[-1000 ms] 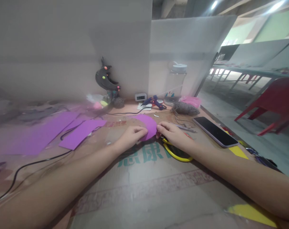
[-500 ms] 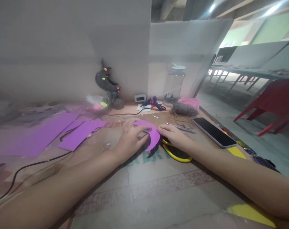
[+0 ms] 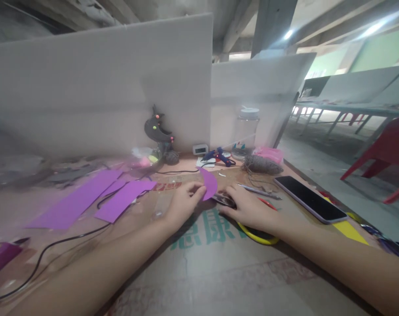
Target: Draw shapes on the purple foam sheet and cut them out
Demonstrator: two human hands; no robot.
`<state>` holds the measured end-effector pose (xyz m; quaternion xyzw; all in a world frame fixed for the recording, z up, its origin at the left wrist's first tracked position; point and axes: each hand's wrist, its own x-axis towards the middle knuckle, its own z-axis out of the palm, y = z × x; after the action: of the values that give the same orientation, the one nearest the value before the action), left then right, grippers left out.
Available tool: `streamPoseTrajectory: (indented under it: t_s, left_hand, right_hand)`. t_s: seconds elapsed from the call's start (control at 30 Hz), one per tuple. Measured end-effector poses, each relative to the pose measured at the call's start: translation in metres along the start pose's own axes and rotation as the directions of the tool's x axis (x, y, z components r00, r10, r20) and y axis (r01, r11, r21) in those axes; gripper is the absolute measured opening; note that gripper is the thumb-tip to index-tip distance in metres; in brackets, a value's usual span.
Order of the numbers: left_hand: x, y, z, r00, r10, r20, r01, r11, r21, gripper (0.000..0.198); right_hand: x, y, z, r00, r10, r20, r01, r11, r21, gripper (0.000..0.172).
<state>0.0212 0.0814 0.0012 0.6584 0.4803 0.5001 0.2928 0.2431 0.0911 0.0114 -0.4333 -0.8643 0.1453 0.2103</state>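
Observation:
A purple paper crescent (image 3: 210, 184) is pinched by its lower left edge between the thumb and fingers of my left hand (image 3: 186, 199), held up just above the cardboard-covered tabletop. To the right, my right hand (image 3: 247, 206) is closed around the middle of a pair of scissors (image 3: 259, 235) with yellow handles. Their dark metal blades point left, under the crescent's lower end, and the hand hides part of the handles. A grey pen (image 3: 262, 192) lies just beyond my right hand, and something thin and red (image 3: 267, 203) shows beside it.
Purple paper sheets (image 3: 123, 202) and a black cable (image 3: 54, 245) lie left. At the back are a dark crescent ornament (image 3: 156, 127), a small clock (image 3: 200, 149), a blue glue gun (image 3: 218, 156), a clear bottle (image 3: 247, 131) and grey yarn (image 3: 262, 164). A phone (image 3: 310, 198) rests right.
My right hand has let go of the crescent's right edge and moved down onto the scissors. My left hand keeps the crescent, now turned more upright. The camera view has tilted up.

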Motion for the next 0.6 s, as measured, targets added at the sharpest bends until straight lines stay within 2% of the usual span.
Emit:
streamPoseTrajectory:
  t_s: [0.1, 0.2, 0.33, 0.47, 0.53, 0.6]
  left_hand:
    - [0.004, -0.007, 0.002, 0.997, -0.070, 0.039, 0.073, 0.995, -0.074, 0.033]
    - [0.007, -0.013, 0.004, 0.989, -0.120, 0.085, 0.131, 0.981, -0.143, 0.040]
    - [0.012, -0.019, 0.006, 0.984, -0.144, 0.102, 0.162, 0.966, -0.202, 0.044]
    - [0.012, -0.020, 0.005, 0.983, -0.149, 0.104, 0.168, 0.964, -0.207, 0.039]
    - [0.011, -0.018, 0.004, 0.982, -0.152, 0.116, 0.173, 0.965, -0.198, 0.038]
    - [0.009, -0.015, 0.003, 0.978, -0.159, 0.132, 0.182, 0.966, -0.186, 0.037]
  right_hand:
    - [0.000, -0.003, -0.002, 0.997, -0.008, 0.081, 0.025, 0.978, -0.208, 0.033]
    - [0.006, 0.001, -0.007, 0.992, 0.047, 0.115, -0.010, 0.952, -0.305, 0.031]
    - [0.013, 0.014, -0.028, 0.974, 0.119, 0.193, -0.040, 0.929, -0.369, 0.032]
    - [0.010, 0.025, -0.056, 0.918, 0.269, 0.293, -0.151, 0.917, -0.369, 0.034]
    - [0.006, 0.030, -0.064, 0.906, 0.294, 0.305, -0.164, 0.908, -0.386, 0.035]
    - [0.004, 0.034, -0.066, 0.915, 0.286, 0.286, -0.148, 0.895, -0.421, 0.033]
